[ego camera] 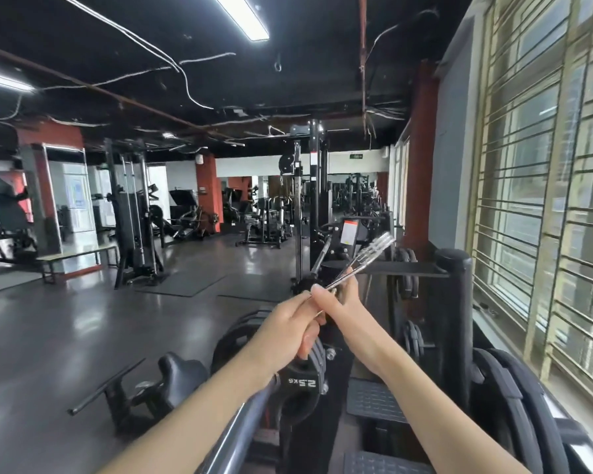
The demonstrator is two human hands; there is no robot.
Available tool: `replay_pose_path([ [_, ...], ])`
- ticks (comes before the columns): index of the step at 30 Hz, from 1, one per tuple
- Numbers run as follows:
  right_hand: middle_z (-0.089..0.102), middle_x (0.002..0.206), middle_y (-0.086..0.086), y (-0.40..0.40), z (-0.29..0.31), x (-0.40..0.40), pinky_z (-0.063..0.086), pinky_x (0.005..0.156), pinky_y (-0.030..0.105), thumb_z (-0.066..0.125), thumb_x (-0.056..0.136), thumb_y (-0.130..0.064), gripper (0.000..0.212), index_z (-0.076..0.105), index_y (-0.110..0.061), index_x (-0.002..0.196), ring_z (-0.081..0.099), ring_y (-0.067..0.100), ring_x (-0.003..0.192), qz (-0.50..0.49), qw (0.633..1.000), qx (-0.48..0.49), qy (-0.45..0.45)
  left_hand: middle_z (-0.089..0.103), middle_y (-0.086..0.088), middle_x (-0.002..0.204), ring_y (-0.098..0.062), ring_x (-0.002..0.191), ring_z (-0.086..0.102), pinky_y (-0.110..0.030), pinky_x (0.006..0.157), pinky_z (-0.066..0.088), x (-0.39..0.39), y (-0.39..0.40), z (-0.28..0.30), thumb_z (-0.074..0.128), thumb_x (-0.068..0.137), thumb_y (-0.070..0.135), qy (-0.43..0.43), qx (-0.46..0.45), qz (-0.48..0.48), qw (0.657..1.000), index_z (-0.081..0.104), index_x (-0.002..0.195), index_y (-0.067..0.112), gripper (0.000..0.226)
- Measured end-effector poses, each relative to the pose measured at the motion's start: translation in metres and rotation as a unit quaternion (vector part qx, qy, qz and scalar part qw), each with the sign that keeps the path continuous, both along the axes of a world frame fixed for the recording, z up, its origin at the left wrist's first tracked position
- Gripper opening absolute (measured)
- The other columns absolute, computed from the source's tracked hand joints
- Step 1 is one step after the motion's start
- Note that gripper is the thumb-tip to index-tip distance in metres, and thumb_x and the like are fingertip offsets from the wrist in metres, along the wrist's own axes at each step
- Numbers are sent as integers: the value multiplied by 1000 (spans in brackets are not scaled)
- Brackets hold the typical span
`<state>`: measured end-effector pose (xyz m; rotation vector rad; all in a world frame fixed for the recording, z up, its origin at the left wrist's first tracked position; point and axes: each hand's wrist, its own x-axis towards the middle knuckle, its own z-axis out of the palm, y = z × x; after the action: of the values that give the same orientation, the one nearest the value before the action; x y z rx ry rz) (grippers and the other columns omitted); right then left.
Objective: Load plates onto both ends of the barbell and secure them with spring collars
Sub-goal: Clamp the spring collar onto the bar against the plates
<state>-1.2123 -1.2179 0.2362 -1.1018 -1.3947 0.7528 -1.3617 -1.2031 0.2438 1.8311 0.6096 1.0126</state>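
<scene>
At the bottom center the barbell (240, 436) carries a 2.5 kg plate (300, 383). Just above, in the middle, the left hand (288, 321) and right hand (339, 302) both pinch a metal spring collar (363, 260), held in the air.

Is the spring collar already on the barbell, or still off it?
Off: both hands hold the spring collar in the air above the barbell.

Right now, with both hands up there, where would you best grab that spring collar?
By its two long handles, squeezed together from the near end. They splay outward from the collar, and both the left hand and right hand already pinch near their base.
</scene>
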Motion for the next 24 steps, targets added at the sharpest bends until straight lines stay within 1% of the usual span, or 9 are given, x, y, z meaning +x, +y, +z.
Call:
replay_pose_path([
  [2, 57, 142, -14, -19, -1, -25, 37, 115, 34, 75, 61, -76, 127, 3, -38, 158, 55, 2, 128, 0, 1000, -23, -12, 37, 2, 52, -12, 46, 37, -23, 50, 36, -25, -15, -6, 39, 108, 27, -40, -31, -18, 999, 65, 88, 15, 35],
  [4, 50, 151, -4, -37, -6, -55, 37, 117, 39, 74, 57, -78, 132, 2, -34, 159, 52, 11, 134, 0, 999, -44, 7, 35, 5, 53, -10, 47, 35, -25, 49, 34, -51, -30, -12, 38, 108, 25, -54, -50, -36, 997, 73, 88, 29, 40],
  [7, 52, 144, -5, -60, -17, -97, 43, 110, 32, 71, 60, -73, 124, 9, -28, 157, 55, 8, 129, -25, 999, -37, 28, 30, 9, 55, -7, 47, 30, -22, 45, 32, -95, -52, -15, 39, 108, 29, -42, -63, -81, 994, 72, 98, 27, 35],
  [10, 63, 123, -7, -81, -28, -135, 47, 89, 17, 71, 63, -75, 103, 29, -27, 143, 63, -6, 106, -40, 998, -44, 12, 28, 8, 59, -7, 50, 27, -19, 45, 31, -138, -80, -18, 42, 106, 34, -30, -87, -122, 988, 73, 84, 36, 38],
  [11, 65, 120, -4, -89, -31, -147, 46, 88, 17, 72, 64, -75, 99, 31, -26, 140, 64, -5, 103, -43, 998, -53, 15, 29, 7, 60, -7, 51, 27, -18, 45, 31, -151, -88, -19, 43, 105, 35, -23, -95, -128, 987, 73, 83, 35, 36],
  [15, 66, 125, 10, -117, -38, -187, 44, 110, 39, 75, 64, -73, 103, 37, -13, 139, 66, 19, 115, -72, 994, -73, 44, 35, 6, 62, -6, 52, 30, -19, 44, 29, -185, -114, -26, 45, 105, 27, -34, -159, -165, 973, 63, 106, 14, 22],
  [18, 68, 109, 16, -143, -34, -210, 49, 104, 43, 75, 69, -67, 99, 45, 0, 135, 69, 29, 103, -84, 992, -75, 61, 40, 5, 67, -6, 55, 35, -19, 45, 32, -204, -131, -29, 42, 107, 20, -43, -196, -201, 959, 61, 115, 13, 23],
  [21, 71, 93, 1, -165, -33, -221, 54, 82, 32, 71, 76, -62, 81, 48, -3, 126, 70, 13, 77, -123, 988, -71, 53, 57, -1, 82, -12, 69, 51, -25, 56, 41, -224, -146, -25, 50, 102, 19, 18, -179, -256, 950, 61, 116, 13, 19],
  [24, 58, 103, -16, -188, -30, -223, 39, 70, 15, 68, 83, -58, 38, 45, -35, 102, 62, -7, 80, -194, 979, -60, -17, 68, -1, 106, -13, 88, 64, -30, 73, 52, -241, -154, -21, 48, 102, 42, 146, -112, -146, 972, 62, 120, 14, 36],
])
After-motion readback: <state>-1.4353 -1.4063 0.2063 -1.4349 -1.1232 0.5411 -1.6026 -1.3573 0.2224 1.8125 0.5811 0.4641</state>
